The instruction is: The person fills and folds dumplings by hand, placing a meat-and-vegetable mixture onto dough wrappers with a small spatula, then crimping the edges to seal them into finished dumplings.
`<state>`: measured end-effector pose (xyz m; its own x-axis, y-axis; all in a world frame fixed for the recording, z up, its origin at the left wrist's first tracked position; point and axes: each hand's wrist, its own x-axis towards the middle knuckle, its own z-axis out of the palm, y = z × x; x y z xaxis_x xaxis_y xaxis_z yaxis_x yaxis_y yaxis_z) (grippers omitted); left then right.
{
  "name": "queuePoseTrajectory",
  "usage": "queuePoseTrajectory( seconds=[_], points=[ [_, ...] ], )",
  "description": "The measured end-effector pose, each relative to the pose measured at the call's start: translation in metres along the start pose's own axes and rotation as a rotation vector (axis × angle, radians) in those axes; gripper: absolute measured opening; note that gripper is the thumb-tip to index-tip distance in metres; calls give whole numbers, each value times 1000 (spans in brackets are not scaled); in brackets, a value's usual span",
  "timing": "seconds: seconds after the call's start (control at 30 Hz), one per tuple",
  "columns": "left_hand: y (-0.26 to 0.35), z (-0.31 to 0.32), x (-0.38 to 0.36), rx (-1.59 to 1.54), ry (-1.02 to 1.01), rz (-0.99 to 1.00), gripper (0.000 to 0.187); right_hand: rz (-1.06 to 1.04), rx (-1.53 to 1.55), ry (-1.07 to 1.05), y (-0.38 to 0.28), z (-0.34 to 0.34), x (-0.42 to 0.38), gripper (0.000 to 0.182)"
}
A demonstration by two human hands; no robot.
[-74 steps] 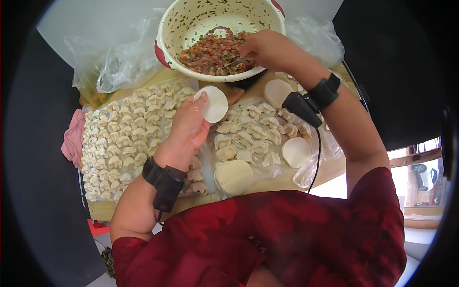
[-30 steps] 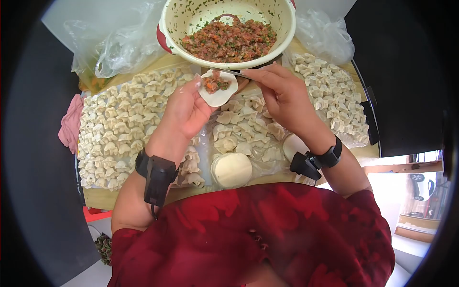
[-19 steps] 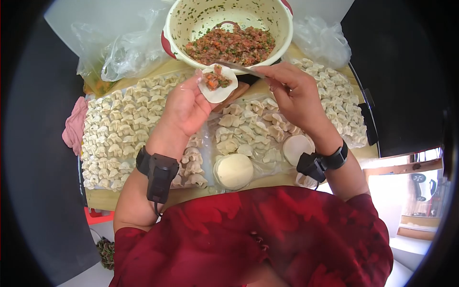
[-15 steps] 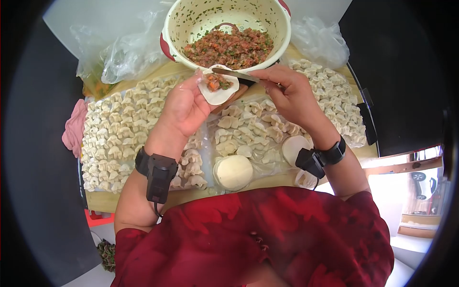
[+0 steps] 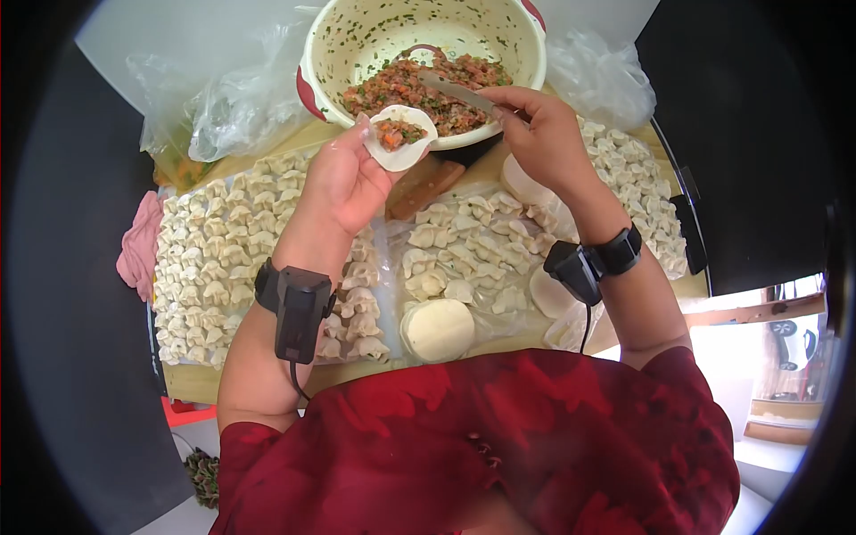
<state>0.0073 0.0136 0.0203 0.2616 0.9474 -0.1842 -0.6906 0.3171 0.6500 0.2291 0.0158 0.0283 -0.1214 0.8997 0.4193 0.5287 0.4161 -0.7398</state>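
Observation:
My left hand (image 5: 343, 178) cups a round dumpling wrapper (image 5: 401, 143) with a spoonful of red and green filling on it, right at the near rim of the bowl. My right hand (image 5: 535, 134) grips a flat metal spatula (image 5: 450, 89) whose blade lies over the minced filling (image 5: 419, 85) in the big cream bowl (image 5: 526, 45). Both wrists carry black bands with small devices.
Rows of folded dumplings (image 5: 223, 259) cover the board on the left, more lie in the middle (image 5: 464, 241) and at the right (image 5: 637, 196). A stack of round wrappers (image 5: 437, 330) sits near my body. Clear plastic bags (image 5: 223, 98) and a pink cloth (image 5: 138, 250) lie at the left.
My right hand has carried the spatula from the filled wrapper back up over the filling in the bowl. My left hand has lifted the filled wrapper slightly toward the bowl's rim.

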Motion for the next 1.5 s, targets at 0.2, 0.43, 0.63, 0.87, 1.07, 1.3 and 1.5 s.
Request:
queuePoseTrajectory(
  seconds=[0.2, 0.43, 0.63, 0.87, 1.07, 1.3, 1.5],
  points=[
    [6, -2, 2, 35, -4, 2, 40, -27, 116, -136, -23, -6, -8, 20],
    [6, -2, -2, 26, -6, 33, 38, 183, 81, -183, -19, 1, -20, 19],
    [7, -3, -5, 52, -7, 10, 37, 116, 193, -168, -32, -2, -22, 19],
    [3, 1, -11, 96, -20, 16, 41, 99, 44, -173, -25, -2, -24, 20],
    [5, -3, -10, 39, 44, 33, 40, 107, 273, -75, -28, -6, -26, 20],
    [0, 1, -20, 17, -117, -64, 40, -106, 155, -83, -32, 20, -31, 21],
    [-7, 2, -31, 82, -120, -34, 44, -141, 287, -5, -32, 29, -23, 11]
  ],
)
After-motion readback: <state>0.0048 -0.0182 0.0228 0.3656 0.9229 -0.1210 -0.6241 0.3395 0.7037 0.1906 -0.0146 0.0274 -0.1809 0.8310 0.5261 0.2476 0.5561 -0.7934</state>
